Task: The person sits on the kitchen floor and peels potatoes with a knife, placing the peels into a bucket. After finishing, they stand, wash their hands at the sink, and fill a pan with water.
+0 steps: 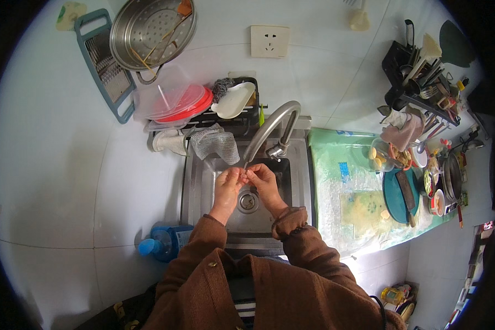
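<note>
My left hand [227,185] and my right hand [265,181] meet at the fingertips over a stainless steel sink [208,198]. A thin stream of water falls onto the fingers from a curved metal faucet [268,126]. Both hands have bent fingers pressed close together. Whether something small sits between them is too fine to tell. Below the hands lies the sink's round drain strainer [248,201]. A grey mesh cloth [216,143] hangs over the sink's back left edge, beside a pale cloth [169,142].
A black rack [243,128] behind the sink bears red lids [189,105] and a white dish [235,100]. Left stands a blue bottle [165,243]. On the right counter [330,165], a cleaver [405,192] rests on a teal cutting board [391,198], near several bowls.
</note>
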Tool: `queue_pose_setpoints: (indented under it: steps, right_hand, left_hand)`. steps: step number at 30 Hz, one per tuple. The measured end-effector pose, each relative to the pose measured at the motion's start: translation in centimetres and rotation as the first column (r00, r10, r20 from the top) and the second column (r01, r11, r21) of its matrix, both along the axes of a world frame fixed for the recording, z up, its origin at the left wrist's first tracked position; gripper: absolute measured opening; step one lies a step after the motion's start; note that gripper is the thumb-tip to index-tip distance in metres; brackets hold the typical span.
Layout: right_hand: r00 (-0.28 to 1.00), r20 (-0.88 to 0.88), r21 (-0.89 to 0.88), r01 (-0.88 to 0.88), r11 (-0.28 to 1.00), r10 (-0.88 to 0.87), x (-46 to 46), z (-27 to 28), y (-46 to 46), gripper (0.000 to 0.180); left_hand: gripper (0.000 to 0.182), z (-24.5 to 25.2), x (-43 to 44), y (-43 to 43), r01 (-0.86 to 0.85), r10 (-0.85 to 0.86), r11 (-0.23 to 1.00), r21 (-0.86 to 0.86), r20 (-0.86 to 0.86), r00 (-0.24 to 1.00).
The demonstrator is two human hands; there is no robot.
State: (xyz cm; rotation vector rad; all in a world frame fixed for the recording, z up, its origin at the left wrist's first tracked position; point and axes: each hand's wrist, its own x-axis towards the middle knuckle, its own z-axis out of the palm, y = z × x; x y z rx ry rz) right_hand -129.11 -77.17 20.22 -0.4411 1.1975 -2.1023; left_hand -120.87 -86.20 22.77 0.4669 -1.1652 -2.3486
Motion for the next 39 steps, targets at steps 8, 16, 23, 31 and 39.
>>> queue_pose_setpoints:
  steps: [8,16,23,31,39]
  right_hand:
    - [0.929,-0.34,0.127,0.197,0.972,-0.144,0.1,0.5,-0.3,0.017]
    - [0.848,-0.513,0.178,0.254,0.951,-0.13,-0.5,0.6,0.0,0.021]
    - [0.992,0.077,0.03,-0.105,0.994,0.102,-0.4,0.0,-0.2,0.018]
    - [0.934,0.304,-0.115,-0.159,0.981,0.187,0.0,0.4,-0.3,0.014]
    - [0.973,0.199,-0.123,-0.095,0.988,0.119,0.0,0.8,-0.4,0.012]
  left_hand:
    - [0.015,1.6,0.0,0.4,-0.089,0.165,0.897,-0.433,0.143,0.976]
    - [0.012,0.9,-0.3,-0.7,0.0,0.137,0.846,-0.534,0.217,0.967]
    - [0.006,0.3,-0.1,-0.7,0.098,-0.095,0.995,-0.034,0.068,0.993]
    - [0.006,-0.3,-0.2,-0.8,0.147,-0.139,0.983,0.108,-0.078,0.987]
    - [0.009,-0.1,-0.1,-0.8,0.122,-0.118,0.99,0.067,-0.063,0.991]
